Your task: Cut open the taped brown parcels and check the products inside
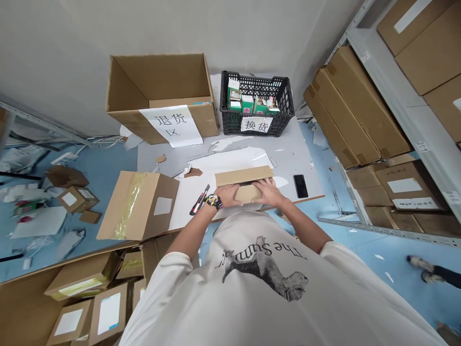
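Observation:
A small cardboard box (pixel 248 194) lies at the table's near edge, its long flap (pixel 245 176) raised on the far side. On its left end rests my left hand (pixel 229 195), with a watch (pixel 214 201) on the wrist. My right hand (pixel 268 191) grips the right end, fingers reaching over to the flap's base. The box's contents are hidden by the hands and the cardboard. Left of my left wrist lies a red and black utility knife (pixel 199 200). A black phone (pixel 300 186) lies to the right of my right hand.
Behind stand a large open carton (pixel 126 122) and a black crate (pixel 257 86) of green-white packs. A taped carton (pixel 126 206) sits at the table's left. Shelves (pixel 389 72) with cartons line the right side. A big box (pixel 25 307) of parcels stands lower left.

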`<state>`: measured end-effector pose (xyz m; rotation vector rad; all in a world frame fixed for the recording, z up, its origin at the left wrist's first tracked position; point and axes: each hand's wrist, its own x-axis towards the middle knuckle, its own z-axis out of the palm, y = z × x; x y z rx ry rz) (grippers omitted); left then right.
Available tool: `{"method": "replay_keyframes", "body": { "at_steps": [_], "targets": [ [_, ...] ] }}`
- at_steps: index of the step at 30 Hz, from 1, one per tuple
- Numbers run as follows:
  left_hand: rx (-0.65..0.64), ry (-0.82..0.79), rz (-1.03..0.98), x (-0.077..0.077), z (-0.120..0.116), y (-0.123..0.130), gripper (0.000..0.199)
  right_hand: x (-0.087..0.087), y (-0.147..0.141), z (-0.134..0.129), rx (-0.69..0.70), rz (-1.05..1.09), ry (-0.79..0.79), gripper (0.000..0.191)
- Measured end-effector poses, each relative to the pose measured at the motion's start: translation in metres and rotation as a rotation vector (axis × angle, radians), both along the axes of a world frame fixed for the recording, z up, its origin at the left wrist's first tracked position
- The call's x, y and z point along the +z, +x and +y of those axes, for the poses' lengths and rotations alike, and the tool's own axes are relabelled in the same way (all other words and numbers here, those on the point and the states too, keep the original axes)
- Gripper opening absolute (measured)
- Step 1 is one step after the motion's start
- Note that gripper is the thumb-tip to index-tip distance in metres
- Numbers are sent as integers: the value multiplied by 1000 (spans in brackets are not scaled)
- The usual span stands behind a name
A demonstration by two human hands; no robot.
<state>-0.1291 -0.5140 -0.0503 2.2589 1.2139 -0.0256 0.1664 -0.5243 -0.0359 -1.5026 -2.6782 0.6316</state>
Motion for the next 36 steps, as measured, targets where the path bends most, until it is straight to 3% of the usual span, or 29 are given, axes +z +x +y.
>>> {"method": "replay_keyframes", "body": {
  "at_steps": [3,5,10,13,16,21,25,27,30,33,36],
  "targets": [
    [-46,13,34,9,8,-7,82,10,3,9,49,-18,-4,75],
    [-78,84,4,18,6,-11,73,16,2,9,72,-28,37,65],
    [-118,189,-110,37,-27,-22,9,24,1,-21,140,-50,102,17],
    [-63,91,-204,40,-50,-23,23,27,5,-44,137,-47,54,24],
    [-33,-68,-347,41,-57,-21,37,31,7,-55,104,-34,-41,24],
    [31,-210,-422,46,-40,-28,54,35,5,-58,61,-40,9,31],
    [25,-430,-416,36,-23,-35,62,35,5,-63,96,-14,58,33],
    [18,-370,-315,26,-18,-33,52,38,4,-67,108,-24,47,32],
    [-18,-221,-154,16,-14,-22,65,47,1,-70,82,-31,-10,28],
    [-108,-188,4,17,-7,-11,71,59,1,-60,47,31,-116,25],
    [-167,-136,154,25,3,-5,51,65,3,-34,46,109,-289,43]
  ]
}}
